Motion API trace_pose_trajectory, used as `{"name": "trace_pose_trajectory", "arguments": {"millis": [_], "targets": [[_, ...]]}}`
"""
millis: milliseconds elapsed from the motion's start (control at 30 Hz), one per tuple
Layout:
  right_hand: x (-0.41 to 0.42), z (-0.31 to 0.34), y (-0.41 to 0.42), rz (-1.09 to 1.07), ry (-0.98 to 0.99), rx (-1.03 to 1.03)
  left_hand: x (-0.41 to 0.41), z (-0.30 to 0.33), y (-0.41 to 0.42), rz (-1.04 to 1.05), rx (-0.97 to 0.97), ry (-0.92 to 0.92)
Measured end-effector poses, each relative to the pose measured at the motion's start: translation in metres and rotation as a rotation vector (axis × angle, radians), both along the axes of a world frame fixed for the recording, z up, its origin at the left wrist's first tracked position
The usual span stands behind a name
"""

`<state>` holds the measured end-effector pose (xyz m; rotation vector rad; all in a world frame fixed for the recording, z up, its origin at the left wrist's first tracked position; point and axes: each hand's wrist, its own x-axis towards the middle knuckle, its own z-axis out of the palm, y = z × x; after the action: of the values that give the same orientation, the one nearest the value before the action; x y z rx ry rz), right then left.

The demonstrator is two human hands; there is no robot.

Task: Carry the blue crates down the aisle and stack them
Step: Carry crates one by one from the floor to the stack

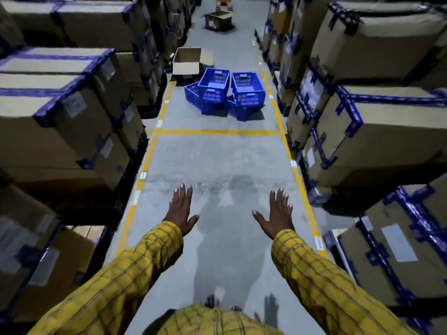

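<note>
Several blue slatted crates lie in a loose heap on the grey aisle floor ahead, beyond a yellow cross line. One crate [214, 85] tilts on top at the left of the heap, another [248, 89] rests on the right over a lower crate. My left hand [181, 209] and my right hand [275, 212] are stretched forward, palms down, fingers spread, holding nothing. Both hands are well short of the crates, with bare floor between. Yellow checked sleeves cover both arms.
Tall stacks of taped cardboard boxes [72, 112] line the left side and more boxes [377, 131] the right. An open carton [187, 62] stands just behind the crates, a second open carton [219, 20] farther down. Yellow floor lines [217, 132] mark the lane.
</note>
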<state>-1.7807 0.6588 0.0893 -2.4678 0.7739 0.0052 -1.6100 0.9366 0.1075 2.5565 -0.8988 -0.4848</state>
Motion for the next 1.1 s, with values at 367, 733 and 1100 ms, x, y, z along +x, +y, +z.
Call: {"name": "trace_pose_trajectory", "arguments": {"millis": [367,733,1100], "targets": [[0.18,0.014,-0.149,-0.022,0.001,-0.097,0.187,-0.006,-0.118,0.022,-0.038,-0.033],[0.409,0.018,-0.256,-0.085,0.026,-0.102,0.434,-0.013,-0.229,-0.063,-0.042,-0.012],[0.6,0.004,-0.366,-0.126,0.001,-0.064,0.635,-0.009,-0.343,-0.074,-0.033,-0.05]]}}
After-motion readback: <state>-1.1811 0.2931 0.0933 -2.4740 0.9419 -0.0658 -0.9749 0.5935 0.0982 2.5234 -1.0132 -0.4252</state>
